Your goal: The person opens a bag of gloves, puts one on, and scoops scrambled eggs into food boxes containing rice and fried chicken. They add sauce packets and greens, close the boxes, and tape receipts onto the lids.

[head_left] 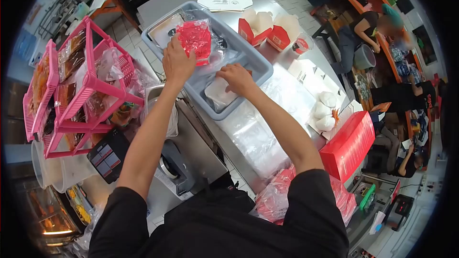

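A grey-blue plastic tub [203,96] lies on the metal table, with packets in clear plastic inside it. At its far part, my left hand [179,62] has its fingers against the near left edge of a red packet [195,39] in clear wrap; the thumb stands apart, and how firmly it grips is hard to tell. My right hand [235,78] rests with curled fingers on a white packet [220,93] in the tub's near part. Something brown shows just beside the right fingers.
Left stands a pink rack [86,93] of bagged items. Red-and-white boxes [278,37], a lidded cup [300,46], clear plastic bags [260,138], white knotted bundles [326,112] and a long red box [349,145] lie right. Other people [366,26] are at the far right.
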The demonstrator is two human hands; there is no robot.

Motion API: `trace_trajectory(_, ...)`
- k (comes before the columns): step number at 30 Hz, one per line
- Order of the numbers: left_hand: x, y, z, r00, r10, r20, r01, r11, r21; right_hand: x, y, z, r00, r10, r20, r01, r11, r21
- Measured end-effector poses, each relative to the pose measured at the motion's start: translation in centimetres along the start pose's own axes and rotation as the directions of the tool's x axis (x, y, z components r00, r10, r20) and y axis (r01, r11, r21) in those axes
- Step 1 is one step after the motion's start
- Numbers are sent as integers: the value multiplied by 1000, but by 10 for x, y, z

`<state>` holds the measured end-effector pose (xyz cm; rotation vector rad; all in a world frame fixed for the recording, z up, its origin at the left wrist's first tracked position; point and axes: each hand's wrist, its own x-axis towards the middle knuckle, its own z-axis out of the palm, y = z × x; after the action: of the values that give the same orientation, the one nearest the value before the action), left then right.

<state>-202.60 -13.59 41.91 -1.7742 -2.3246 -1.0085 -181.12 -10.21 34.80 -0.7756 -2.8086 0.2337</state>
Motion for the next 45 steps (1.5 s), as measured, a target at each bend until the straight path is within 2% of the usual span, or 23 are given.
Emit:
trace_trajectory(3,-15,1,-11,997,49,59,-41,990,-135,8,14,19,992,-15,126,20,999,-45)
trace_trajectory(4,-19,-2,-13,979,30,202,1,989,-151,9,17,20,991,-19,129,24,999,-34)
trace_trajectory(7,-30,-4,-23,896,-5,444,83,984,-156,13,21,4,999,-9,-37,14,991,133)
trace_trajectory(8,-35,-2,-26,845,-26,535,127,980,-153,15,19,-9,925,17,-379,60,980,192)
trace_trajectory(9,-41,1,-24,845,-29,534,130,980,-152,17,18,-21,739,63,-671,125,966,228)
trace_trajectory(10,-49,6,-19,878,81,471,55,962,-268,17,27,-29,740,61,-670,127,965,228)
trace_trajectory(11,-55,11,-13,901,186,392,-28,926,-376,16,37,-40,812,360,-460,15,775,632)
trace_trajectory(12,-63,10,2,902,188,388,-31,926,-376,15,41,-49,830,541,-137,-131,428,894)
trace_trajectory(15,-80,14,32,879,293,377,-205,944,-258,15,22,-96,691,688,-223,-46,349,936)
trace_trajectory(16,-84,21,29,897,205,391,-146,974,-174,7,24,-107,750,652,-109,-270,453,850)
trace_trajectory(17,-86,25,26,909,115,401,-86,992,-88,4,21,-104,752,650,-111,-270,456,848)
trace_trajectory(18,-82,25,21,908,116,402,-88,992,-88,0,16,-93,875,463,-144,-325,780,535)
trace_trajectory(19,-78,23,14,917,101,385,-55,990,-127,-4,10,-78,961,267,-70,-256,958,129)
trace_trajectory(23,-83,14,-15,887,42,459,59,977,-204,-5,-4,-11,977,211,23,-212,976,40)
trace_trajectory(25,-103,13,-42,892,50,450,53,976,-213,7,1,12,961,199,193,-196,980,-34)
trace_trajectory(27,-132,9,-74,913,204,354,-76,936,-345,13,0,18,936,239,258,-239,970,-34)
trace_trajectory(29,-167,11,-122,917,316,242,-200,892,-406,10,3,24,993,107,-51,-104,993,56)
trace_trajectory(33,-276,-43,-183,998,39,-40,-48,962,-268,4,-15,-3,939,152,-308,-131,988,88)
trace_trajectory(35,-344,-99,-188,947,-261,186,293,940,-173,6,-15,-13,873,211,-439,-159,975,152)
trace_trajectory(38,-358,-111,-185,925,-109,365,87,993,75,9,-3,-25,829,330,-452,-185,924,334)
trace_trajectory(39,-364,-115,-180,925,-115,362,95,993,72,11,-1,-30,833,323,-448,-181,926,330)
trace_trajectory(41,-370,-127,-166,897,-235,374,171,966,196,16,5,-45,693,428,-580,-172,880,444)
trace_trajectory(45,-364,-135,-159,933,-191,305,135,971,197,12,26,-88,602,448,-661,-218,889,403)
